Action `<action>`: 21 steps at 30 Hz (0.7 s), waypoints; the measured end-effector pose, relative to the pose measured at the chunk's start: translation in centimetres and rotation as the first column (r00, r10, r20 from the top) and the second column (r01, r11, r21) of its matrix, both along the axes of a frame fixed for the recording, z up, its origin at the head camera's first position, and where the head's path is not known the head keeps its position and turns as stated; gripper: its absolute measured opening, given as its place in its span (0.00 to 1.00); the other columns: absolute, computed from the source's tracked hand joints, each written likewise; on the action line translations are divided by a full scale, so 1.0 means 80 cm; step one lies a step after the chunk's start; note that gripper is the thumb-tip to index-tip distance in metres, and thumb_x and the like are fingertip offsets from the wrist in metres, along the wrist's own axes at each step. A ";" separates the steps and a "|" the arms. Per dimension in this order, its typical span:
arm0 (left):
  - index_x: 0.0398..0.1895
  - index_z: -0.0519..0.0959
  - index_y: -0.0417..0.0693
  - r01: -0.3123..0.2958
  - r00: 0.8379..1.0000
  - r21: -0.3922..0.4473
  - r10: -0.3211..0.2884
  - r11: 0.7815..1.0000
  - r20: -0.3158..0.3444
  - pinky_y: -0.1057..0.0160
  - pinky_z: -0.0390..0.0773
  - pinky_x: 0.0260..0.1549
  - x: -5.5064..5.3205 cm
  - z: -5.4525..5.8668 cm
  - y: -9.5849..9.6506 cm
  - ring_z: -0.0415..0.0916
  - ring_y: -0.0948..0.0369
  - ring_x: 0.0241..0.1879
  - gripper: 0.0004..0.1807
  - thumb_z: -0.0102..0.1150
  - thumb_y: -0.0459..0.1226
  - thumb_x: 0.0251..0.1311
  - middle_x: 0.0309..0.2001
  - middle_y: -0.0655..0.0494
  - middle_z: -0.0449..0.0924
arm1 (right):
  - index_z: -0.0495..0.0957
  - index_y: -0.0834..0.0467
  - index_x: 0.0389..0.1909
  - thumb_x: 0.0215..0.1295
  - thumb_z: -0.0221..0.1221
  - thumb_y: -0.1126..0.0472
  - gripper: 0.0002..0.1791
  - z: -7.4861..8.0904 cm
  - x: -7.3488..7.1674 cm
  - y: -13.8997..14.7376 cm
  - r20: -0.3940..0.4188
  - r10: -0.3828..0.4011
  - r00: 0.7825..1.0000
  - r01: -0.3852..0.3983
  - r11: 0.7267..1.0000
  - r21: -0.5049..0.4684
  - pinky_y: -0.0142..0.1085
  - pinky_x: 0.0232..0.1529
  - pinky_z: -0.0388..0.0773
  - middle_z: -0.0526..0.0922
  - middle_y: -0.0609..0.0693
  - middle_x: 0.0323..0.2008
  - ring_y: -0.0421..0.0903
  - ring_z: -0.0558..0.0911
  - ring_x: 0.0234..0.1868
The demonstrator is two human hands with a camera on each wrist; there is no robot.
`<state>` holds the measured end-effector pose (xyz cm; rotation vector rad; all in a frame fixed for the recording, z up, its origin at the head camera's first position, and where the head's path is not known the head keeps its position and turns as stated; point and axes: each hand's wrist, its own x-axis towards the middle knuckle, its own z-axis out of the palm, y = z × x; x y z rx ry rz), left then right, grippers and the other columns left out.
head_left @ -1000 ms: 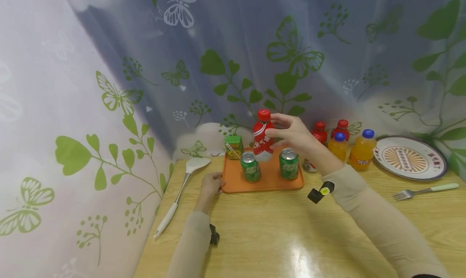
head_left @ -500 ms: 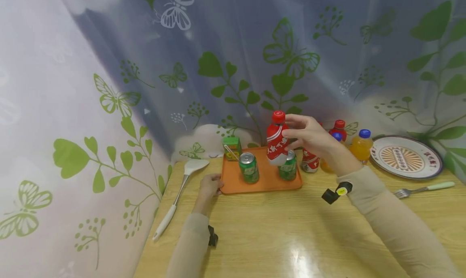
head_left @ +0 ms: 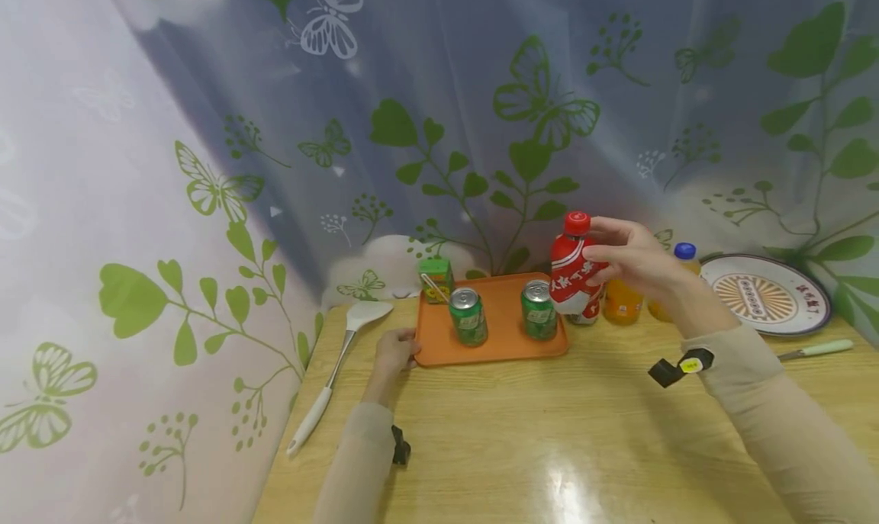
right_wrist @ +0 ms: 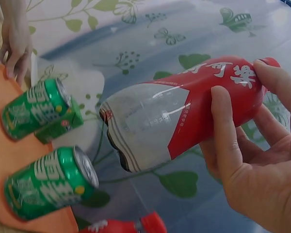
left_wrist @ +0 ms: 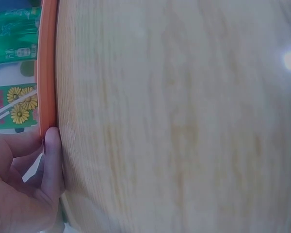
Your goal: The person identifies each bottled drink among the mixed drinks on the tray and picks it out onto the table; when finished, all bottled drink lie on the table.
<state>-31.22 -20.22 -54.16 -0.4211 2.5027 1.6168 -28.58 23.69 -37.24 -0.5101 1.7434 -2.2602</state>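
Note:
My right hand (head_left: 642,261) holds a red-labelled soda bottle (head_left: 571,274) with a red cap, lifted just right of the orange tray (head_left: 504,310). The right wrist view shows my fingers round the bottle's upper part, its clear base (right_wrist: 136,128) tilted away from the palm. My left hand (head_left: 394,351) pinches the tray's front left corner between thumb and fingers, also seen along the orange rim (left_wrist: 47,73) in the left wrist view. On the tray stand two green soda cans (head_left: 468,318) (head_left: 539,312) and a green juice box (head_left: 436,281) with a straw.
Behind the held bottle stands another red bottle (head_left: 589,310), mostly hidden. Two orange juice bottles (head_left: 623,303) with blue caps are partly covered by my right hand. Further right lie a round plate (head_left: 769,295) and a fork (head_left: 824,348). A white spatula (head_left: 339,356) lies left of the tray.
My right hand has carried the red soda bottle rightward from over the middle of the tray to past its right edge. The left hand stays at the tray's corner.

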 end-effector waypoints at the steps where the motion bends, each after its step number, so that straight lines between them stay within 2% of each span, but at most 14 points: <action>1: 0.68 0.78 0.39 -0.002 1.000 0.002 0.002 1.000 0.001 0.74 0.81 0.22 0.000 0.000 0.000 0.80 0.64 0.34 0.24 0.61 0.26 0.69 0.61 0.38 0.82 | 0.83 0.45 0.57 0.75 0.57 0.71 0.20 -0.003 0.001 0.006 0.005 -0.013 1.000 0.013 1.000 0.001 0.38 0.37 0.92 0.87 0.41 0.53 0.43 0.87 0.48; 6: 0.68 0.79 0.38 -0.003 1.000 0.005 0.003 1.000 -0.008 0.74 0.82 0.23 0.001 0.000 0.000 0.80 0.64 0.33 0.24 0.61 0.26 0.68 0.61 0.36 0.82 | 0.81 0.45 0.58 0.76 0.57 0.71 0.20 -0.023 0.002 0.034 -0.001 -0.060 0.998 0.060 0.996 0.062 0.40 0.38 0.92 0.85 0.40 0.55 0.41 0.86 0.51; 13: 0.67 0.79 0.38 -0.003 1.000 0.008 0.003 1.000 -0.010 0.74 0.82 0.23 0.002 0.000 0.000 0.80 0.64 0.33 0.24 0.61 0.26 0.68 0.60 0.36 0.82 | 0.69 0.51 0.70 0.75 0.58 0.70 0.26 -0.059 0.005 0.067 -0.020 -0.115 0.993 0.117 0.974 0.194 0.42 0.39 0.92 0.77 0.37 0.59 0.36 0.84 0.53; 16: 0.68 0.79 0.38 -0.002 1.000 0.010 0.002 1.000 -0.010 0.74 0.82 0.23 0.002 0.001 0.000 0.80 0.64 0.32 0.24 0.61 0.25 0.68 0.61 0.36 0.82 | 0.70 0.53 0.68 0.75 0.59 0.69 0.24 -0.076 0.006 0.078 -0.054 -0.120 0.991 0.130 0.959 0.251 0.43 0.39 0.93 0.80 0.37 0.57 0.36 0.85 0.53; 21: 0.67 0.79 0.37 -0.006 1.000 0.007 0.007 1.000 -0.007 0.74 0.82 0.22 0.000 -0.001 0.001 0.79 0.64 0.30 0.24 0.61 0.25 0.67 0.58 0.36 0.83 | 0.74 0.49 0.61 0.74 0.60 0.69 0.20 -0.103 0.010 0.091 -0.081 -0.128 0.988 0.147 0.941 0.306 0.43 0.40 0.93 0.83 0.36 0.54 0.36 0.85 0.52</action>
